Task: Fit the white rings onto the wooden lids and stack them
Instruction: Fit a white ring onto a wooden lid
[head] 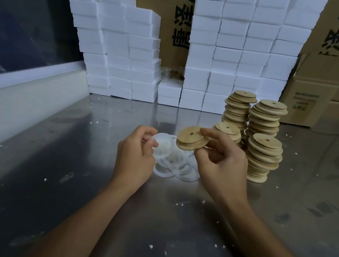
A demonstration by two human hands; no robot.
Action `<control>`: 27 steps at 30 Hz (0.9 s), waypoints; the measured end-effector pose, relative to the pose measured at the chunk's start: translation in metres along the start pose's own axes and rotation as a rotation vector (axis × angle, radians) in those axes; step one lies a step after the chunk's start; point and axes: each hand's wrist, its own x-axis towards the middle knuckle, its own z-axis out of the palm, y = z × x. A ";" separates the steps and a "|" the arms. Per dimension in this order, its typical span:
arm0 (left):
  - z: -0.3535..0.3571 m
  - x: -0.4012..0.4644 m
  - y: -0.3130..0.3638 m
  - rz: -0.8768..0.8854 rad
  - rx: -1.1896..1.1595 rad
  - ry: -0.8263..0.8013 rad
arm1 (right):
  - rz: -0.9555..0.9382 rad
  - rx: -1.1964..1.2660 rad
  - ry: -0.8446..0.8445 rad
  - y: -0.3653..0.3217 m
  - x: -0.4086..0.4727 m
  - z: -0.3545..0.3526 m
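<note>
My right hand [221, 166] holds a round wooden lid [192, 139] with a small centre hole, tilted, above the table. My left hand [135, 158] pinches a translucent white ring [163, 147] just left of that lid; ring and lid are close but apart. Below both hands lies a loose pile of white rings [177, 168] on the metal table. Several stacks of wooden lids [263, 158] stand to the right of my right hand, the taller ones [264, 118] behind.
The steel table [74, 181] carries scattered white foam crumbs. White foam boxes [232, 51] are piled high along the back. Cardboard cartons [315, 102] stand at the back right. A dark window with a white sill [21, 82] runs along the left.
</note>
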 end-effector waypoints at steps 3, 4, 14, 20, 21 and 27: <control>0.000 0.003 0.000 -0.104 -0.111 0.039 | 0.061 0.029 0.037 0.000 0.001 0.000; -0.001 0.003 0.001 -0.133 -0.161 0.049 | 0.061 0.014 0.055 0.000 0.001 0.000; -0.005 0.002 0.015 -0.369 -0.624 -0.077 | 0.151 -0.014 -0.040 0.008 0.003 0.002; 0.000 -0.001 0.012 -0.341 -0.499 -0.098 | 0.284 0.208 -0.137 -0.003 0.001 0.007; 0.001 -0.001 0.012 -0.345 -0.493 -0.100 | 0.282 0.217 -0.141 -0.004 0.001 0.007; 0.000 -0.004 0.019 -0.418 -0.531 -0.207 | 0.174 0.205 -0.141 -0.005 -0.002 0.011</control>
